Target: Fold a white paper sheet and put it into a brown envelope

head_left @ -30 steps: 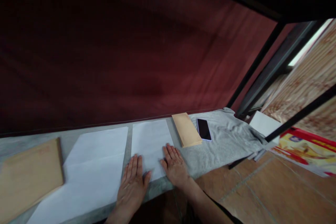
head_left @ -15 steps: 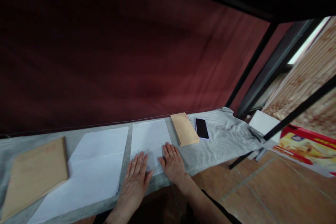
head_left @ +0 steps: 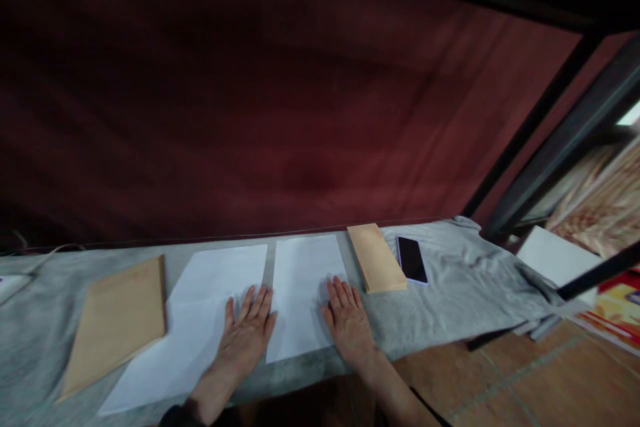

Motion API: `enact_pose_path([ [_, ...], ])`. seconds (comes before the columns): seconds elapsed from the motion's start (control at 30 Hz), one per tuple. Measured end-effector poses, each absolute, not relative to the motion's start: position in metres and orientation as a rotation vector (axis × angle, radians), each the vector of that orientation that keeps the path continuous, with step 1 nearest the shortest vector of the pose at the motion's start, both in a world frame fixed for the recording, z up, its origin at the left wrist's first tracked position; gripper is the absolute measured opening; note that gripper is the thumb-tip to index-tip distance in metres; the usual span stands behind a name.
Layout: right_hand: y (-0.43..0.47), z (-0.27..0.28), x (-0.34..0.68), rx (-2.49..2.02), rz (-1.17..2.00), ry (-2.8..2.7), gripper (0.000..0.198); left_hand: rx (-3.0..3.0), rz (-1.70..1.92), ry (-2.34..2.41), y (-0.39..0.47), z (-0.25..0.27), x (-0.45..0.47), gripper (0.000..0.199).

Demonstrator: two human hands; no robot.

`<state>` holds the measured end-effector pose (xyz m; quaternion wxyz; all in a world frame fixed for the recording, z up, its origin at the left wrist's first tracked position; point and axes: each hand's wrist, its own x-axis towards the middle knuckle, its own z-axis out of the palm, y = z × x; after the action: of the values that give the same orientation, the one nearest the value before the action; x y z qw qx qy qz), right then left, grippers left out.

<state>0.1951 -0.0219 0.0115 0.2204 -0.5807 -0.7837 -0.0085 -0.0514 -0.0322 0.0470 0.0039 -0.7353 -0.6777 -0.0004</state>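
My left hand [head_left: 245,332] is spread palm down, with nothing in it, over the right edge of the larger white paper [head_left: 200,320] and the gap beside it. Its fingertips reach close to the left edge of a smaller white sheet [head_left: 305,300]. Flat on the right side of that smaller sheet lies my right hand [head_left: 350,323], fingers stretched out. Just beyond it rests a stack of narrow tan envelopes [head_left: 377,259]. A large brown envelope [head_left: 120,320] overlaps the left part of the larger paper.
A phone [head_left: 413,259] with a dark screen lies right of the narrow envelopes. Grey cloth [head_left: 465,280] covers the long table. A dark red curtain [head_left: 280,113] hangs behind. A white device with a cable [head_left: 15,283] shows at far left, and a red-yellow box [head_left: 620,307] at right.
My left hand has moved left, off the smaller sheet to the edge of the larger paper. My right hand stays flat on the smaller sheet. The view has turned left.
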Motion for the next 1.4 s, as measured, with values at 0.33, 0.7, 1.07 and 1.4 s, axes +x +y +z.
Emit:
enact_pose_path([
  [0.33, -0.019, 0.009, 0.180, -1.591, 0.021, -2.272, 0.051, -2.136, -0.013, -2.150, -0.020, 0.042, -0.054, 0.054],
  [0.7, -0.019, 0.011, 0.168, -1.501, -0.027, -2.246, 0.048, -2.440, -0.580, -1.683, -0.017, 0.004, -0.005, 0.057],
  [1.07, -0.016, 0.002, 0.185, -1.559, -0.075, -2.193, 0.050, -2.244, -0.483, -1.909, -0.013, -0.005, 0.006, 0.066],
  [1.4, -0.026, 0.001, 0.220, -1.581, -0.144, -2.187, 0.054, -2.172, -0.600, -2.015, -0.019, -0.013, 0.001, 0.069],
])
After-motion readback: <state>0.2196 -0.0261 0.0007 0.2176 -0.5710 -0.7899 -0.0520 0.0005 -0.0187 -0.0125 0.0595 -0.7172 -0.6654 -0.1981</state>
